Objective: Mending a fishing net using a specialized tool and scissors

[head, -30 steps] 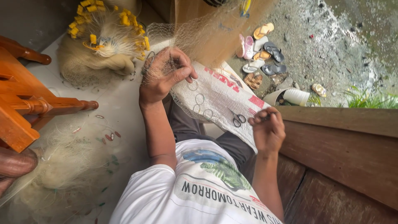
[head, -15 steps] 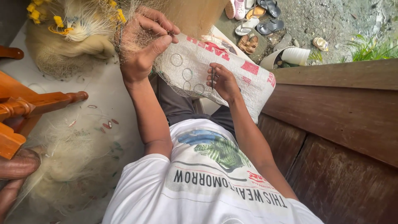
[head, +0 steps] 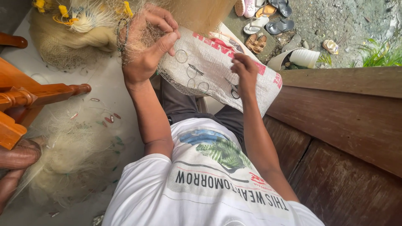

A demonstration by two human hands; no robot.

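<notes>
My left hand (head: 142, 46) is raised and closed on a bunch of fine pale fishing net (head: 125, 25) that drapes over my wrist. A white woven sack with red print (head: 217, 62) lies across my lap. On it rest a few thin metal rings (head: 191, 72) and a small dark tool (head: 196, 69). My right hand (head: 245, 69) reaches down onto the sack, fingers curled on a small pair of scissors (head: 234, 90).
A net bundle with yellow floats (head: 71, 19) lies on the floor ahead, and a loose net pile (head: 71, 155) at left. An orange wooden chair (head: 25, 100) and another person's limb (head: 16, 159) are at left. Sandals (head: 261, 25), a tipped white bucket (head: 303, 57), wooden boards (head: 347, 121) at right.
My right hand came in from the right, dropped onto the sack and settled on the scissors. My left hand kept hold of the net; the view tilted down.
</notes>
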